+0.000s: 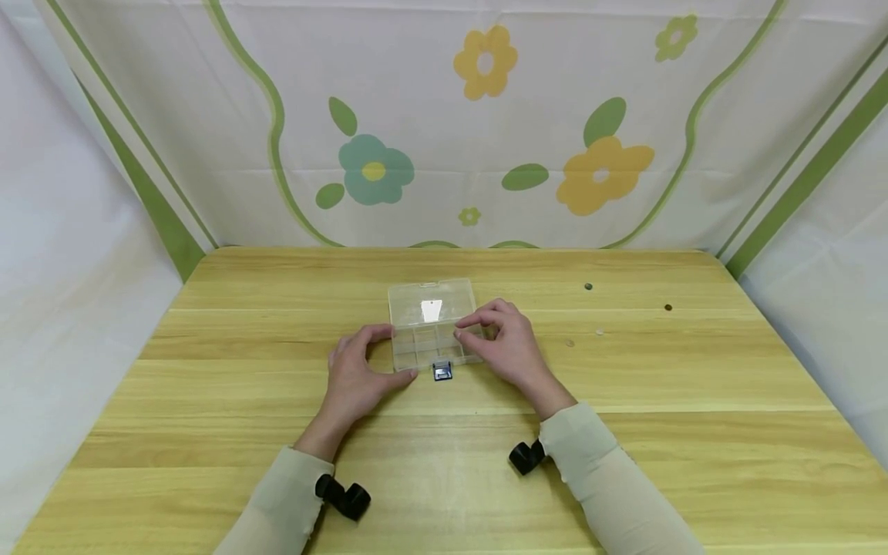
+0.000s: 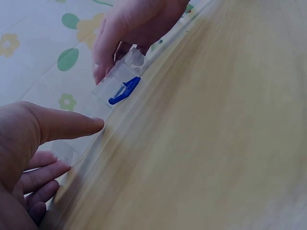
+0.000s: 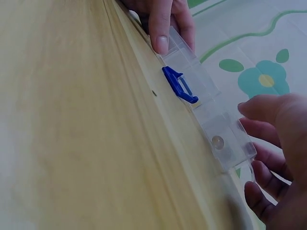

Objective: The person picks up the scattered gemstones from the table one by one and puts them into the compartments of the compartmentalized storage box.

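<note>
A clear plastic compartment box stands on the table with its lid raised at the back. My left hand holds the box's left end, thumb at the front corner and fingers at the far side. A blue latch hangs at the front edge. Over the right-hand compartments is my right hand, thumb and forefinger tips close together; whether something small is between them cannot be told. In the right wrist view a round, pale button-like disc shows at the box's right end.
Several small button-like discs lie right of the box: a dark one, a grey-green one and pale ones. A flowered cloth hangs behind the wooden table.
</note>
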`<state>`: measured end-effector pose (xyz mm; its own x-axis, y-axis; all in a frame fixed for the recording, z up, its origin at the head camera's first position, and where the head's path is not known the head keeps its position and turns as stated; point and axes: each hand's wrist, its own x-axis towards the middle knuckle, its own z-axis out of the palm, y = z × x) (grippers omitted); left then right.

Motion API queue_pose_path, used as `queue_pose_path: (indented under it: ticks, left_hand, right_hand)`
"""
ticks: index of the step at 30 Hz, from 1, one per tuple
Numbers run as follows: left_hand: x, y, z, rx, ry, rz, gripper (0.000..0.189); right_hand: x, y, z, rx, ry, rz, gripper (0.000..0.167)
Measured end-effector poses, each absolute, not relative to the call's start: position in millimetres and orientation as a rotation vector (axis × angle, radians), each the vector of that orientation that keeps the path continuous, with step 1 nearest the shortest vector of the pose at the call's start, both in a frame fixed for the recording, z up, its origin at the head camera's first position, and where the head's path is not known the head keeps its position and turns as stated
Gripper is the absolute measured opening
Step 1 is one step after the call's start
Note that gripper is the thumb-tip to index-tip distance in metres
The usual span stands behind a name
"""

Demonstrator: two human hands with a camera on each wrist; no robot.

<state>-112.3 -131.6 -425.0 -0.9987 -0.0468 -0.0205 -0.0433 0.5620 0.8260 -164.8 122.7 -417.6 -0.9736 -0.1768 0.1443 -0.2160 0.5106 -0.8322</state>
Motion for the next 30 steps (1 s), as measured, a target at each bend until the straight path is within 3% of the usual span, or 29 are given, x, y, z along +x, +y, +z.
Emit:
queue_pose_path:
  ticks: [10, 30]
  left_hand:
    - [-113.3, -130.8, -425.5, 0.077, -2.769, -1.472, 0.076]
    - [-113.5, -131.8, -426.0, 0.077, -2.777, -1.466, 0.077]
  right_hand:
    - [-165.9, 136.3, -413.4, 0.309, -2.642, 1.503, 0.007]
    - [-166.4, 194.5, -411.8, 0.115, -2.680, 1.390, 0.026]
